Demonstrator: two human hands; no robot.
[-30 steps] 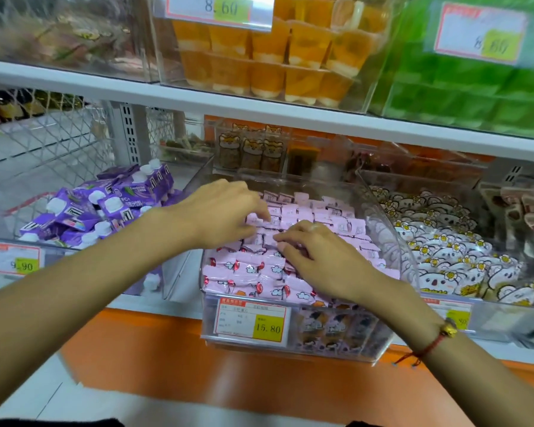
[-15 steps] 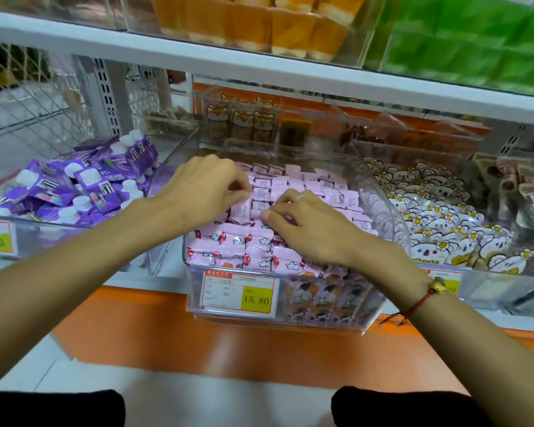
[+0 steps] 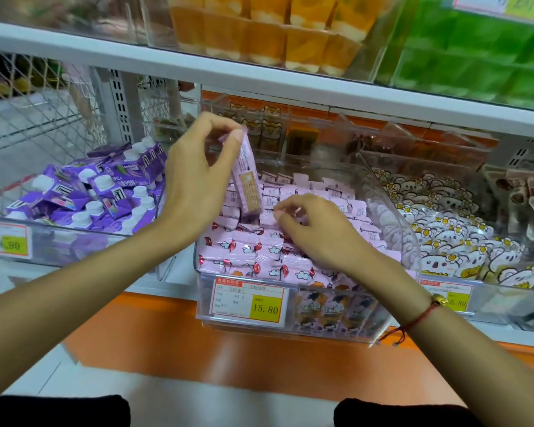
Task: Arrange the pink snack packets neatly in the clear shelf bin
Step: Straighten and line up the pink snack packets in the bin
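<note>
The person's left hand is raised above the clear shelf bin, its thumb and fingertips pinched together on the top end of one pink snack packet. That packet hangs nearly upright, slightly tilted, with its printed back facing the camera and its lower end just over the pile. The right hand rests low on the pink snack packets in the middle of the bin, fingers curled with the tips pressed onto a packet there; whether it truly grips one I cannot tell. The near rows lie flat, face up; the far rows stand on edge. A yellow price tag sits on the bin's near front. Left of it is a bin of purple pouches, to the right white cartoon packets.
</note>
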